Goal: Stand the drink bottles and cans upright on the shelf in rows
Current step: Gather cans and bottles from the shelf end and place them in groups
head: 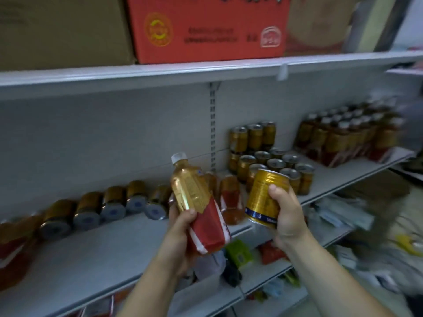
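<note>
Head view: bottle [198, 203] in left hand [180, 227] — can [265, 197] in right hand [288, 216], seemingly thumb-front.

Dim indoor light; motion blur, edges smeared, wide-angle warp.

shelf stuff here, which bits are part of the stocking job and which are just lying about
Part of the job:
- bottle in the left hand
- gold can in the right hand
- cans lying on their sides
- upright cans
- upright bottles
- shelf

Just lying about:
- red carton and brown box on the shelf above
- packets on the lower shelf
</note>
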